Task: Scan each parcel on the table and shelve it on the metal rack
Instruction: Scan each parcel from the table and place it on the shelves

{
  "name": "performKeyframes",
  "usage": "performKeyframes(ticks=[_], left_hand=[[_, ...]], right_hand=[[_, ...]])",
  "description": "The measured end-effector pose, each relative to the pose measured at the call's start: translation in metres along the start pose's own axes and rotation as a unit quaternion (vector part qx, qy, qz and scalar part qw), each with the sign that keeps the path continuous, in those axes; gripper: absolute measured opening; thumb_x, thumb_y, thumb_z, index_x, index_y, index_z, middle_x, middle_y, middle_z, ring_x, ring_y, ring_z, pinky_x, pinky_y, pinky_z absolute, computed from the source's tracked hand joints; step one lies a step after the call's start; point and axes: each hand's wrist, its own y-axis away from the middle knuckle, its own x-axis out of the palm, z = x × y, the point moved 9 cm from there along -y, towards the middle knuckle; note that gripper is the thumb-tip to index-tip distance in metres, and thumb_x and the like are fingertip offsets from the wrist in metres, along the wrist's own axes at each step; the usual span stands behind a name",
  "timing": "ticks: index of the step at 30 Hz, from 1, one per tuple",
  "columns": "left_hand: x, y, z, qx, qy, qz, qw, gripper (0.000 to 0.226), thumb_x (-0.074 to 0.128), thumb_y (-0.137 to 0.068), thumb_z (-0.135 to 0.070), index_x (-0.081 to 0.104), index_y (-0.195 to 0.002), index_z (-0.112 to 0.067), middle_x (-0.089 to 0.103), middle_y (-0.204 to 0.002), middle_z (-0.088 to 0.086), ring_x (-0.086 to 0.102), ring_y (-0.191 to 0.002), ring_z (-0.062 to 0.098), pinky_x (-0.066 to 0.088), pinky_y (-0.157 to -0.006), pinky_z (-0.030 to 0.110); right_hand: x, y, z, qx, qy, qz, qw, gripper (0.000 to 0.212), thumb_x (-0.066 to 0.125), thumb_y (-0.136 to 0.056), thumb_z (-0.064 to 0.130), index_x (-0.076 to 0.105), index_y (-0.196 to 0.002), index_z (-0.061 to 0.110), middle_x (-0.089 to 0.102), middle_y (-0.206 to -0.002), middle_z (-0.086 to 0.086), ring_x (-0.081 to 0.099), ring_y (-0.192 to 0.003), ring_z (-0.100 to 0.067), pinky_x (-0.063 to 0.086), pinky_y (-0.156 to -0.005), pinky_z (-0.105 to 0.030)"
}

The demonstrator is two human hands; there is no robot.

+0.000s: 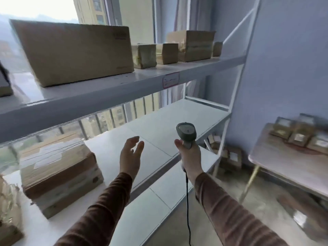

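The white metal rack (106, 93) fills the left and middle of the view. Its upper shelf carries a large cardboard box (74, 52) and several small taped parcels (166, 53). On the lower shelf a taped brown box (58, 174) sits at the left. My left hand (131, 157) hovers empty above the lower shelf, fingers straight and spread. My right hand (190, 157) grips the handle of a grey corded barcode scanner (186, 133), held upright. Several small parcels (300, 134) lie on the table (276, 162) at the right edge.
The lower shelf (159, 121) is bare to the right of the brown box. More parcels (229, 155) lie on the floor under the rack's right end. The scanner's black cable (187, 201) hangs down. A window is behind the rack, a blue wall to the right.
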Motion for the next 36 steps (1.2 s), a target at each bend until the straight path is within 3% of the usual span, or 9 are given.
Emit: performKeyframes(ticks=[3,5,7,9,12,16,22,29,36], left_hand=[[0.097,0.02,-0.011,-0.009,0.027,0.093,0.995,0.018,0.065,-0.102,-0.021,0.071,-0.118,-0.014,0.072,-0.106,-0.005,0.064,-0.098,0.01,0.051,-0.091,0.019],[0.162,0.038,-0.021,-0.018,0.05,0.15,0.987,0.011,0.065,-0.102,-0.019,0.072,-0.109,-0.015,0.071,-0.095,-0.009,0.062,-0.087,0.007,0.048,-0.075,0.01],[0.227,0.06,-0.033,-0.017,0.058,0.209,0.976,0.011,0.064,-0.103,-0.02,0.073,-0.105,-0.014,0.07,-0.089,-0.008,0.06,-0.081,0.006,0.047,-0.072,0.017],[0.289,0.085,-0.046,-0.009,0.057,0.261,0.964,0.012,0.063,-0.103,-0.022,0.073,-0.102,-0.016,0.07,-0.086,-0.011,0.061,-0.077,-0.002,0.046,-0.073,0.015],[0.379,0.128,-0.065,-0.007,0.06,0.316,0.947,0.013,0.062,-0.103,-0.026,0.072,-0.095,-0.022,0.07,-0.077,-0.018,0.059,-0.068,-0.013,0.044,-0.066,0.006],[0.501,0.194,-0.088,-0.013,0.065,0.386,0.92,0.021,0.061,-0.104,-0.033,0.073,-0.104,-0.016,0.071,-0.089,-0.009,0.063,-0.082,0.002,0.046,-0.076,0.022],[0.653,0.273,-0.118,-0.032,0.078,0.443,0.893,0.027,0.061,-0.103,-0.041,0.073,-0.114,-0.02,0.071,-0.098,-0.015,0.062,-0.093,-0.001,0.042,-0.077,0.016],[0.773,0.33,-0.134,-0.051,0.084,0.486,0.869,0.026,0.062,-0.103,-0.038,0.072,-0.118,-0.02,0.073,-0.108,-0.01,0.065,-0.104,0.001,0.045,-0.08,0.017],[0.9,0.337,-0.147,-0.048,0.08,0.513,0.853,0.025,0.06,-0.104,-0.035,0.071,-0.114,-0.016,0.07,-0.101,-0.006,0.062,-0.093,0.005,0.045,-0.077,0.021]], right_hand=[[-0.089,-0.005,0.001,-0.001,0.011,-0.072,0.997,0.029,0.079,-0.091,0.027,0.068,-0.112,0.011,0.064,-0.087,0.002,0.057,-0.082,-0.019,0.048,-0.076,-0.039],[-0.147,-0.003,0.002,-0.003,-0.003,-0.108,0.994,0.024,0.08,-0.089,0.03,0.067,-0.106,0.018,0.064,-0.085,0.007,0.055,-0.074,-0.014,0.045,-0.062,-0.029],[-0.207,0.0,0.004,0.0,-0.006,-0.148,0.989,0.02,0.081,-0.089,0.03,0.066,-0.102,0.025,0.067,-0.086,0.008,0.059,-0.076,-0.015,0.038,-0.052,-0.019],[-0.271,0.005,0.008,-0.003,0.006,-0.187,0.982,0.022,0.079,-0.091,0.029,0.068,-0.106,0.017,0.068,-0.091,0.003,0.061,-0.084,-0.018,0.043,-0.061,-0.025],[-0.368,0.016,0.017,-0.015,0.029,-0.243,0.969,0.024,0.077,-0.093,0.03,0.068,-0.109,0.015,0.069,-0.089,0.004,0.062,-0.075,-0.013,0.048,-0.067,-0.03],[-0.498,0.026,0.023,-0.021,0.06,-0.306,0.95,0.018,0.075,-0.094,0.029,0.067,-0.101,0.015,0.067,-0.081,0.007,0.061,-0.078,-0.014,0.05,-0.08,-0.036],[-0.664,0.025,0.031,-0.01,0.086,-0.368,0.926,0.017,0.076,-0.093,0.03,0.07,-0.103,0.018,0.076,-0.097,-0.004,0.071,-0.095,-0.023,0.057,-0.091,-0.049],[-0.791,0.012,0.021,0.022,0.099,-0.417,0.903,0.014,0.077,-0.092,0.031,0.068,-0.1,0.025,0.076,-0.097,-0.004,0.072,-0.097,-0.025,0.057,-0.094,-0.056],[-0.894,-0.036,0.016,0.021,0.126,-0.454,0.882,0.018,0.076,-0.093,0.031,0.068,-0.109,0.028,0.076,-0.104,0.001,0.072,-0.103,-0.022,0.056,-0.097,-0.054]])
